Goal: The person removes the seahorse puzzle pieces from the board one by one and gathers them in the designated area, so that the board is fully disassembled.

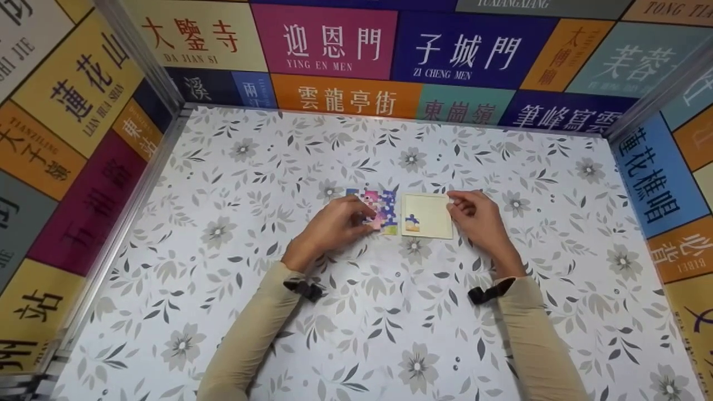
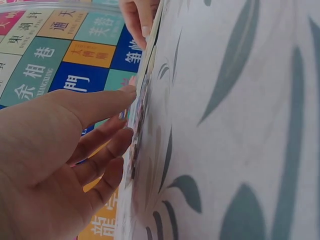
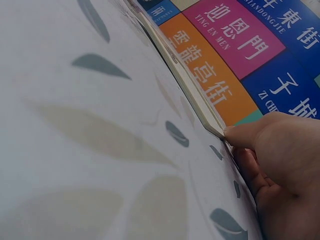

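Observation:
A pale yellow puzzle tray (image 1: pixel 436 214) lies flat on the table, with a small patch of orange and blue puzzle piece (image 1: pixel 412 224) in its lower left corner. Just left of it are colourful jigsaw pieces (image 1: pixel 390 213), pink, purple and green, lying close together. My left hand (image 1: pixel 337 221) reaches over their left side and hides part of them. In the left wrist view its thumb and loosely bent fingers (image 2: pixel 112 145) stand apart, fingertips right at the pieces. My right hand (image 1: pixel 480 221) pinches the tray's right edge; the thumb (image 3: pixel 242 137) meets the corner in the right wrist view.
A white cloth (image 1: pixel 312 334) printed with grey leaves and flowers covers the table. Upright panels with coloured Chinese sign blocks (image 1: pixel 328 44) border it at the back and both sides. Black straps (image 1: pixel 303 289) sit on both wrists.

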Available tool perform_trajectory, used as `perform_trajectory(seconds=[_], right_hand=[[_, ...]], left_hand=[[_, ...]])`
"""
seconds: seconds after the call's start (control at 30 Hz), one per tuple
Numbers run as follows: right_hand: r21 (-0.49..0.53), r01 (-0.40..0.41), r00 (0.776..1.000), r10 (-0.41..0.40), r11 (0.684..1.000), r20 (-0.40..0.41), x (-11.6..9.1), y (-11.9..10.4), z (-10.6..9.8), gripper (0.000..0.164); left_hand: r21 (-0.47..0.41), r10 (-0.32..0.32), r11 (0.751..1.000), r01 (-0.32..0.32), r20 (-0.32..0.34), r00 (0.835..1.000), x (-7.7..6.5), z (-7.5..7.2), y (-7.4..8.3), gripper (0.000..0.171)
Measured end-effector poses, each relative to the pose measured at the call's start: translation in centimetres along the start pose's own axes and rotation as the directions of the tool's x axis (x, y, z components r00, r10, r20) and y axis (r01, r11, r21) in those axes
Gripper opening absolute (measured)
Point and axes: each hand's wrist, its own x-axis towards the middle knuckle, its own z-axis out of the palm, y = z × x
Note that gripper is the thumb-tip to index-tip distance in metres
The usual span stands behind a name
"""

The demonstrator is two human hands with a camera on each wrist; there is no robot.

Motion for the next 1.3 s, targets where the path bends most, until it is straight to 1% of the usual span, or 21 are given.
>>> perform_trajectory(seconds=[0.23, 0.47, 0.67, 0.87, 1.07, 1.3], right_hand=[[-0.006, 0.011, 1.000, -0.011, 1.000, 0.002, -0.02, -0.02, -0.08, 0.032], [-0.004, 0.011, 1.000, -0.011, 1.000, -0.004, -0.03, 0.04, -0.04, 0.032], [0.000, 0.001, 1.000, -0.001, 1.000, 0.002, 0.00, 0.01, 0.03, 0.032], [0.005, -0.008, 1.000, 0.008, 1.000, 0.004, 0.01, -0.09, 0.02, 0.032], [0.011, -0.003, 1.000, 0.003, 1.000, 0.007, -0.04, -0.12, 0.00, 0.032], [0.001, -0.001, 1.000, 0.001, 1.000, 0.006, 0.00, -0.13, -0.02, 0.032]], left_hand=[[0.002, 0.015, 1.000, -0.015, 0.013, 1.000, -0.18, -0.17, -0.31, 0.027], [-0.008, 0.037, 0.999, -0.037, 0.025, 0.999, -0.21, -0.40, -0.61, 0.030], [-0.001, 0.051, 0.999, -0.051, 0.031, 0.998, -0.16, -0.33, -0.70, 0.020], [-0.015, 0.045, 0.999, -0.045, 0.043, 0.998, -0.13, -0.18, -0.68, 0.013], [-0.022, 0.020, 1.000, -0.019, 0.032, 0.999, -0.16, 0.00, -0.59, 0.014], [-0.015, 0.028, 1.000, -0.028, 0.020, 0.999, -0.10, 0.11, -0.48, 0.013]])
